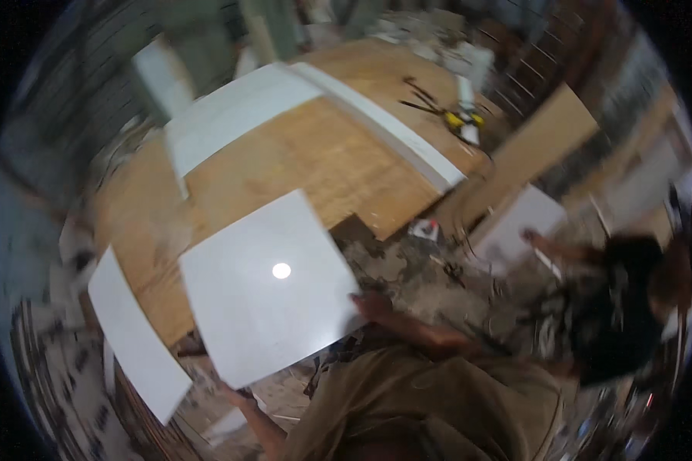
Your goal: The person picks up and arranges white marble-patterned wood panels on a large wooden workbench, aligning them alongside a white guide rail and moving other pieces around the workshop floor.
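A broad, glossy white panel [246, 307] is held tilted in front of me, its far part over the wooden tabletop [300, 154]. A bright round spot shows on its face. My right hand [373, 306] grips the panel's right edge, fingers closed on it. At its lower left corner, my left hand [237, 396] holds the near edge, fingers partly hidden beneath. Left of it, a narrower white board [134, 338] slants along the tabletop's left edge.
On the tabletop lie a white board [242, 107], a long white strip [384, 127] and a yellow-and-black tool [464, 121]. To the right, a co-worker [623, 300] touches another white panel [519, 230]. A bare wooden plank [542, 138] leans nearby. Debris litters the floor [423, 284].
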The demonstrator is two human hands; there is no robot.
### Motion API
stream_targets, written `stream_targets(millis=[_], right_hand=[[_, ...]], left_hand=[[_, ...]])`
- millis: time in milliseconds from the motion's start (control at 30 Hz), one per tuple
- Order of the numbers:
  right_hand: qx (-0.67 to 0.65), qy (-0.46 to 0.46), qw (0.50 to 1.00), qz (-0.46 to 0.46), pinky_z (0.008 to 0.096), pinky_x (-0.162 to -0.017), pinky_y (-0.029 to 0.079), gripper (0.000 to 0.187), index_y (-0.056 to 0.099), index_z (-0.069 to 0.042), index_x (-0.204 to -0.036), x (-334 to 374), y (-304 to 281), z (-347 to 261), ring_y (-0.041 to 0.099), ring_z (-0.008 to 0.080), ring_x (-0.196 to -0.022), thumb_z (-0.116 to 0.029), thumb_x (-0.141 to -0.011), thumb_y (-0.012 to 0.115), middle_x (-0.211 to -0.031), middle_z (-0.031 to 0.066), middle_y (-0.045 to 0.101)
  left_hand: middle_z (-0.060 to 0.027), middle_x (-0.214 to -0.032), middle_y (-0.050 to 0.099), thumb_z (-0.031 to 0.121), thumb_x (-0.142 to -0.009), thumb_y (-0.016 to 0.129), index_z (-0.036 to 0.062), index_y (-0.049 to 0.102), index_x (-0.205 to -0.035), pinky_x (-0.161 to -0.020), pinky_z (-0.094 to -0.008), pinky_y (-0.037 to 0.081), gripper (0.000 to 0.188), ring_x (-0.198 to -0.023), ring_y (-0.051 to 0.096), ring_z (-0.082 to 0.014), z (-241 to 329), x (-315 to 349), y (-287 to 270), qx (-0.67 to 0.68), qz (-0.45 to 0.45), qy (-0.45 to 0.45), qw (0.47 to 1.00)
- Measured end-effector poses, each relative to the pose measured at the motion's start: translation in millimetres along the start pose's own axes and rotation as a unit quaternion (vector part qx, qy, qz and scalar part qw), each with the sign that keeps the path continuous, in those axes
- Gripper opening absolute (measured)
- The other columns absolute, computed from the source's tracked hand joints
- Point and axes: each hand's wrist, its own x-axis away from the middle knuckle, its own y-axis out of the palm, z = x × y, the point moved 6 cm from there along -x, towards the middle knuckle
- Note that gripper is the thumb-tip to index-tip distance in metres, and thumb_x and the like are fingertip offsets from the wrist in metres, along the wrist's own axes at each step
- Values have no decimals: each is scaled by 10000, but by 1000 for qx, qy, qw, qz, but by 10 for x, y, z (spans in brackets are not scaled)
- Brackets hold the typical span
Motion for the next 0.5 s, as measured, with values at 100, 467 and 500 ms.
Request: stream_targets(millis=[100,467,500], right_hand=[[-202,5,978,57,520,-873,485,543,640,2,-1115,-296,443,-149,618,467,-1023,-507,-976,508,-1065,309,638],[-188,11,981,-38,506,-904,481,531,644,60,-1069,-771,297,-649,611,446,-1045,-450,-941,564,-1103,281,642],[-206,3,977,-48,492,-866,492,504,666,29,-1031,-766,299,-591,634,425,-974,-457,-933,574,-1047,246,666]], left_hand=[[-106,-1297,590,472,-978,464,25,466,-1392,-1000,-413,469,609,-1173,571,-257,-66,-211,-622,4,94,-29,995],[-136,-1325,590,439,-953,558,45,494,-1349,-989,-446,525,563,-1199,589,-294,-649,-147,78,20,36,-13,999],[-136,-1325,590,439,-953,558,45,494,-1349,-989,-446,525,563,-1199,589,-294,-715,-39,285,20,39,-20,999]])
